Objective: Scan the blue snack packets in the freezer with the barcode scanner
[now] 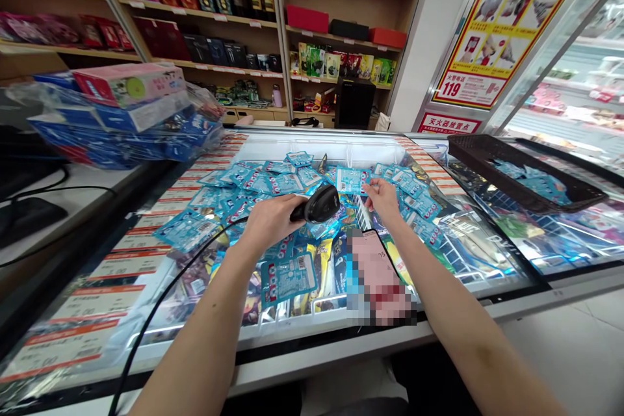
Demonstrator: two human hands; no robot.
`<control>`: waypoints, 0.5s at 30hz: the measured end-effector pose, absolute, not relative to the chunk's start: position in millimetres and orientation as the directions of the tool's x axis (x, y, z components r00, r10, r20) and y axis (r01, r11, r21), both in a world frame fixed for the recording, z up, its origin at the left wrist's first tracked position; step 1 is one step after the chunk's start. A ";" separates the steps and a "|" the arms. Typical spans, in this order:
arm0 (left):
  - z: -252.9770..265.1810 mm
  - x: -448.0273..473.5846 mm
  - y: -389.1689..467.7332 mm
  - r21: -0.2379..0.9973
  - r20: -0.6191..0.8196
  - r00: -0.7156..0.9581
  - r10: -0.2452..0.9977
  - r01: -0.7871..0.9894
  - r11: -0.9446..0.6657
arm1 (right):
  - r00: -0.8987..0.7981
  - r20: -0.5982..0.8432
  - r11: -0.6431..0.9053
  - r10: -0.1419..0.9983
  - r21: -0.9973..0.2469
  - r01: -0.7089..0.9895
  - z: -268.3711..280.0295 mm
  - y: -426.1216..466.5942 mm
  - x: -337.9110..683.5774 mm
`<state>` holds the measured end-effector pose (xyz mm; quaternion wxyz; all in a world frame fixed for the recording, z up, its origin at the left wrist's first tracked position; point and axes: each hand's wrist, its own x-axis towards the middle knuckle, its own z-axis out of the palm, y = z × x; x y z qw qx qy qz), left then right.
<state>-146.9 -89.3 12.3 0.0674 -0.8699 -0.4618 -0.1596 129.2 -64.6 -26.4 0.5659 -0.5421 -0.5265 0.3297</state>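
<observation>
Your forearms (219, 312) reach forward from the bottom edge, converging over the freezer (316, 362). Phone (377, 266), partly pixelated, lies on the glass between them. Left of it, one blue packet (290, 277) lies apart, barcode showing.

Left grip (273, 221): palm down, wrapped around the handle of a black scanner (322, 203), its head directed to your right; cable (178, 276) trails back beneath your wrist. Right grip (383, 200): narrow, thumb and fingertips pinching the lower right corner of the held packet (350, 180), printed face and barcode toward you, just beyond the scanner head.

More blue packets spread over the glass: a large left pile (244, 182) and a smaller right pile (420, 198). Under the glass, wire baskets hold colourful bags (322, 266). At right, a brown basket (470, 151) contains further blue packets (531, 177). At far left, clear plastic wraps stacked boxes (131, 101). Beyond, shelves (336, 10) hold bottles and cartons.
</observation>
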 end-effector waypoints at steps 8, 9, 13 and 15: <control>13.1 -146.7 -89.7 0.011 0.339 0.524 0.781 0.828 -0.560 | 0.224 0.250 0.209 0.942 -0.959 0.189 -24.0 -67.3 126.9; 13.1 -146.8 -89.6 0.012 0.341 0.521 0.782 0.830 -0.558 | 0.227 0.250 0.208 0.941 -0.959 0.194 -24.7 -66.8 127.1; 12.5 -147.6 -88.4 0.010 0.348 0.493 0.797 0.849 -0.529 | 0.274 0.292 0.212 0.916 -0.935 0.286 -26.8 -62.9 135.0; 12.6 -148.2 -87.8 0.007 0.354 0.474 0.806 0.860 -0.510 | 0.327 0.335 0.204 0.884 -0.904 0.375 -25.7 -61.4 144.5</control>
